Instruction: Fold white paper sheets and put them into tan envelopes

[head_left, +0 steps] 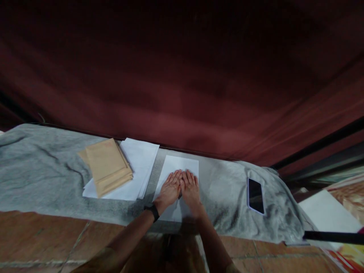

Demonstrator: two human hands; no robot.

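My left hand [170,188] and my right hand [190,187] lie flat side by side, fingers stretched out, pressing on a white sheet of paper [179,167]. The sheet rests on a grey blanket [42,170] spread over the floor. A black band sits on my left wrist. Left of the sheet lies a stack of white paper [139,159], with folded tan envelopes [108,167] on top of it.
A phone [255,195] lies face up on the blanket to the right. Dark red curtain [182,76] hangs behind the blanket. Reddish floor tiles [42,239] run along the near side. White sheets [327,212] and a black bar [332,237] sit at the far right.
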